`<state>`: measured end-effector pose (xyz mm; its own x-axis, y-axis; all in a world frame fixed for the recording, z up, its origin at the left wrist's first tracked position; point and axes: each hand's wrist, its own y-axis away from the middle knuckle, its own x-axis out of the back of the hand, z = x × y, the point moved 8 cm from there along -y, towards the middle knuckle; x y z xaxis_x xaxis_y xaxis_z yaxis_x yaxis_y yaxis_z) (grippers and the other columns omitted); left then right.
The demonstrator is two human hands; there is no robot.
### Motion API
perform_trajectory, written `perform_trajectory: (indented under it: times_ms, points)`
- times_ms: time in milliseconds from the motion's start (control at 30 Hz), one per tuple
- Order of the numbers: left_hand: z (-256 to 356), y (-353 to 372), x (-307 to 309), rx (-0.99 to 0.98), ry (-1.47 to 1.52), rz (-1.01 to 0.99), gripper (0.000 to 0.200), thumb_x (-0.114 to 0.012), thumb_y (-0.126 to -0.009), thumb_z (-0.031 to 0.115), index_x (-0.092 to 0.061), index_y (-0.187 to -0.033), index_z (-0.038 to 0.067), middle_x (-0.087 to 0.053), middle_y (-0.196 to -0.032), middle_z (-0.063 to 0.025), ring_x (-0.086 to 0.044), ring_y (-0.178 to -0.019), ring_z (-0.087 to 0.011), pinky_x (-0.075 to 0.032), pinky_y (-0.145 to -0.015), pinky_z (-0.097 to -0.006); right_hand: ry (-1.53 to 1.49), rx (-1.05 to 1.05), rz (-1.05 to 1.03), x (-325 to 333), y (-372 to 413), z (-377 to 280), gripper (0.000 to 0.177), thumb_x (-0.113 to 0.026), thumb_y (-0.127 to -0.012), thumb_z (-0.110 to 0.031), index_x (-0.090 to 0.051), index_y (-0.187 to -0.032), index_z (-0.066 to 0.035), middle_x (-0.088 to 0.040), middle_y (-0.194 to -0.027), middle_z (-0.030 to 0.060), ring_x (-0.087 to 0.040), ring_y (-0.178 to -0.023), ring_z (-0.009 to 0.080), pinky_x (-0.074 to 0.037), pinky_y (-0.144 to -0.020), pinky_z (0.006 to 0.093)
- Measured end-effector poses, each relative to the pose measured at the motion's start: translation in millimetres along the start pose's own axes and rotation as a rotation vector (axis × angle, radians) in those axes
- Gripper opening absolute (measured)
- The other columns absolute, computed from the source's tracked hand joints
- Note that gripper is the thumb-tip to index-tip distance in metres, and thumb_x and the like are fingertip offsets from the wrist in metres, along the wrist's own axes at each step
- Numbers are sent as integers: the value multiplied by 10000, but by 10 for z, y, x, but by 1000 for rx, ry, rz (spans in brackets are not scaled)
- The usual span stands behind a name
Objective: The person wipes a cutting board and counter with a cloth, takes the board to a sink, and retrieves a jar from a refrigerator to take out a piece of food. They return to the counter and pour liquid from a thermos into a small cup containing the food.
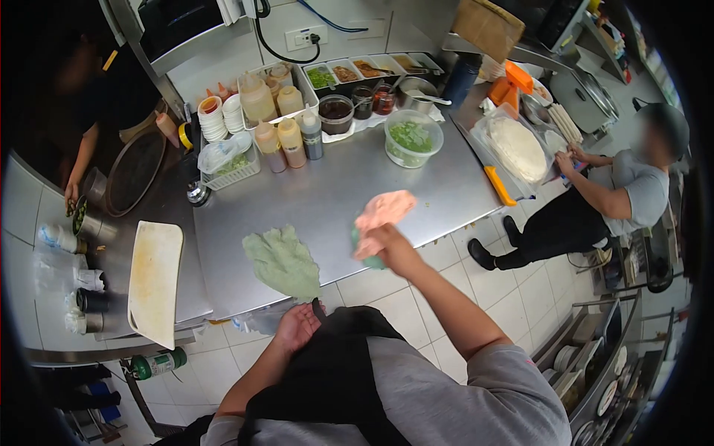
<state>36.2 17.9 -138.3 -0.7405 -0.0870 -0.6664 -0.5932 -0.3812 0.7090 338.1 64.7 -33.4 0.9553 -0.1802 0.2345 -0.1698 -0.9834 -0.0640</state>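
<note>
My right hand [392, 250] is closed on a pink cloth [385, 209] over the front part of the steel counter [223, 238]. A teal-green edge [370, 262] shows below the pink cloth, beside my fingers. To the left, a crumpled light green cloth [281, 260] lies on the counter, its lower corner hanging at the front edge. Just below that corner is my left hand [299, 325], palm up with loosely bent fingers, close to my black apron [312, 379]. Nothing shows in the left palm.
Sauce bottles [291, 143], a tub of chopped greens [413, 139] and a topping rack [364, 70] stand along the back. A white cutting board [156, 279] lies left. An orange-handled knife [500, 186] rests at the right, near a co-worker [617, 189]. Another person [97, 111] works far left.
</note>
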Motion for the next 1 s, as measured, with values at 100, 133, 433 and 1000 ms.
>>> perform_trajectory:
  times_ms: [100,133,433,1000]
  points:
    - [-21,68,-96,36,-105,-50,339,-440,-964,233,-582,-1124,-29,-654,-1007,-109,-613,-903,-218,-495,-899,-356,381,103,-38,-239,391,-832,333,-672,-756,-6,-632,-1076,-90,-576,-1027,168,-599,-972,335,-502,-817,383]
    - [-12,27,-149,60,-135,-57,365,-438,-964,236,-577,-1156,-41,-656,-1033,-120,-622,-942,-231,-485,-933,-361,453,118,-16,-236,496,-1087,331,-688,-754,-16,-634,-1072,-92,-581,-1005,164,-597,-980,330,-506,-811,374]
    - [-118,329,-52,94,-172,-130,396,-421,-965,228,-571,-1185,-65,-642,-1122,-154,-609,-1060,-252,-459,-998,-378,766,-153,211,36,1339,-1853,227,-614,-885,-327,-614,-884,-100,-650,-733,142,-646,-739,357,-515,-646,433]
    - [-374,455,-20,52,-85,-122,395,-409,-969,215,-556,-1201,-68,-626,-1142,-159,-593,-1109,-257,-467,-1007,-366,-610,-112,846,2675,1542,-818,509,-485,-964,-505,-511,-1243,-80,-586,-1058,50,-601,-968,201,-510,-858,399]
